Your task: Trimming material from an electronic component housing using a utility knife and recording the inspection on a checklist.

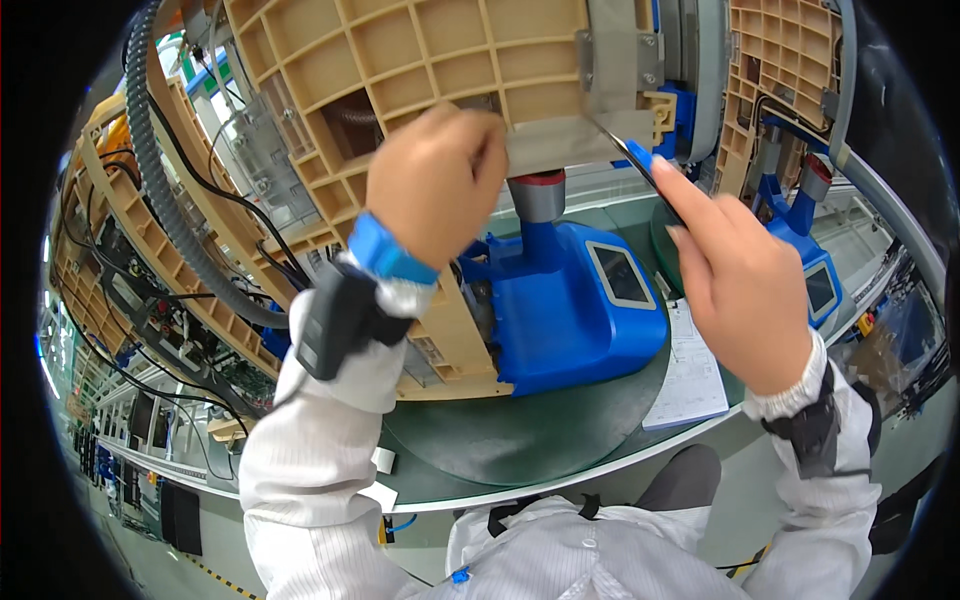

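No words or numbers can be read. The sheets [690,385] on the table's [510,440] right carry small print, too fine to make out. The blue machine's [555,325] screen [622,277] and the one farther right [820,290] are illegible. Yellow-and-black stripes [225,578] mark the floor [222,535], near left.

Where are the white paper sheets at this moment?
In the head view, the white paper sheets lie right of centre on the worktop, just right of the blue machine base, below and left of the right hand.
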The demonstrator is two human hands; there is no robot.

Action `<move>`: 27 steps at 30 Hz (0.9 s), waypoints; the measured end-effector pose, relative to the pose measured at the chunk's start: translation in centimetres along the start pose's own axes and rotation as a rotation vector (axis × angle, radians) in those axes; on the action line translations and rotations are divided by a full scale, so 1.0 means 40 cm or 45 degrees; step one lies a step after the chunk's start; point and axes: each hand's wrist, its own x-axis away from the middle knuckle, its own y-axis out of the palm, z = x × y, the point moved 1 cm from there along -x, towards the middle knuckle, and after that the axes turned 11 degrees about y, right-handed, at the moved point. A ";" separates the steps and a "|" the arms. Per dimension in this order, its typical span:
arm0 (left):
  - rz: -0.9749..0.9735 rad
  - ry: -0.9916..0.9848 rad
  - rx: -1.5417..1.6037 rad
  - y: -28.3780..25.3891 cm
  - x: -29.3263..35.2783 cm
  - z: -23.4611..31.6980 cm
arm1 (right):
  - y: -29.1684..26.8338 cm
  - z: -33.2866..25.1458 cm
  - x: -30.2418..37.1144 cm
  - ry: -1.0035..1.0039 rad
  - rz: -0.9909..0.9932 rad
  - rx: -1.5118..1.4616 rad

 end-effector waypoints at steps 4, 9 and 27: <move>0.174 0.397 -0.137 0.055 0.006 0.085 | -0.064 0.009 0.048 0.079 0.001 -0.173; -0.045 0.109 -0.221 0.112 -0.026 0.122 | -0.073 0.041 0.081 0.136 0.039 -0.290; -0.224 0.157 -0.363 0.026 -0.016 0.061 | 0.057 0.064 0.088 0.194 0.004 -0.576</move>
